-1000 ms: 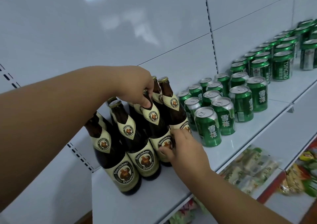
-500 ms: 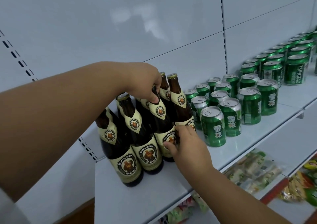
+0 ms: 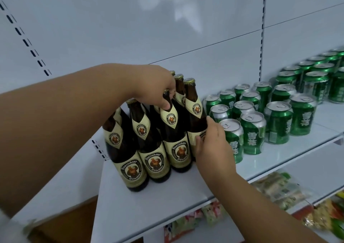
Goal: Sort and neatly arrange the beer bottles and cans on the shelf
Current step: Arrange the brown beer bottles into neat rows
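Several brown beer bottles with cream labels stand clustered at the left end of the white shelf (image 3: 167, 196). My left hand (image 3: 158, 90) grips the top of one front-row bottle (image 3: 174, 131) from above. My right hand (image 3: 210, 142) wraps round the lower body of the rightmost bottle (image 3: 195, 112), between it and the nearest green can (image 3: 232, 136). Several green cans (image 3: 279, 123) stand in rows to the right of the bottles.
More green cans (image 3: 316, 82) fill the adjoining shelf section at the far right. Bagged snacks (image 3: 275, 188) lie on the lower shelf below. The white back panel (image 3: 130, 29) rises behind the bottles. Bare shelf lies in front of the bottles.
My right hand has slid from the third front bottle's label to the rightmost bottle's lower body, by the cans. My left hand stays on the bottle top.
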A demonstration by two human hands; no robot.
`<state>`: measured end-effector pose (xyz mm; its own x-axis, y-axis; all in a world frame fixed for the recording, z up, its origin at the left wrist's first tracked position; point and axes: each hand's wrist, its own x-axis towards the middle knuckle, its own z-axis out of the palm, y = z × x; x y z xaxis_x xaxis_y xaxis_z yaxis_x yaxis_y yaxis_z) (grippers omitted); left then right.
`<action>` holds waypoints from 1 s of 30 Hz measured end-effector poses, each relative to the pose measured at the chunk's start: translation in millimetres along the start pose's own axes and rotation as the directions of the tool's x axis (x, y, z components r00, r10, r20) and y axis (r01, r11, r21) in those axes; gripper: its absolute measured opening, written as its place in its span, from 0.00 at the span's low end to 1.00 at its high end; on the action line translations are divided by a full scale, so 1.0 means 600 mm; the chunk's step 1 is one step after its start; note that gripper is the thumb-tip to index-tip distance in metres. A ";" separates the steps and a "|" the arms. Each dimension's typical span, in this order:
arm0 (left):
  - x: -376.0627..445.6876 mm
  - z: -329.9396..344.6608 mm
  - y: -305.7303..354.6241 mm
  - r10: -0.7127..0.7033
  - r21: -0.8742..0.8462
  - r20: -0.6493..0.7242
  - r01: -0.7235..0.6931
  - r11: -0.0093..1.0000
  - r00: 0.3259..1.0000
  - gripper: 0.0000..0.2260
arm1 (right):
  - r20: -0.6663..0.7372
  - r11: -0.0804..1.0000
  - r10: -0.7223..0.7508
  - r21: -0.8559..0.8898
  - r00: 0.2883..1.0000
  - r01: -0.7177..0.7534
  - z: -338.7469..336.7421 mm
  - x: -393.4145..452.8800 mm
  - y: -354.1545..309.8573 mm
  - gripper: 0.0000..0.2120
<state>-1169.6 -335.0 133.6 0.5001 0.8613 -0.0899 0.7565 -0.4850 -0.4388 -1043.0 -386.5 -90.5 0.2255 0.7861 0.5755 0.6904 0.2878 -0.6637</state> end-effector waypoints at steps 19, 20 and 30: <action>-0.049 0.004 -0.015 -0.168 -0.034 0.033 0.169 0.985 0.985 0.23 | -0.027 0.972 -0.152 0.180 0.988 0.154 0.012 -0.051 -0.031 0.11; -0.059 0.008 -0.021 -0.161 -0.029 0.053 0.163 0.986 0.986 0.21 | -0.018 0.970 -0.170 0.176 0.985 0.170 0.019 -0.055 -0.037 0.09; -0.092 0.020 -0.049 -0.024 0.017 -0.029 0.024 1.000 0.999 0.07 | 0.059 0.983 -0.104 0.158 0.993 0.094 0.073 -0.091 -0.088 0.18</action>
<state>-1224.5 -366.3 140.5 0.4940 0.8678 -0.0540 0.7612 -0.4616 -0.4556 -1121.6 -420.7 -107.6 0.1112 0.7829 0.6121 0.5914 0.4429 -0.6739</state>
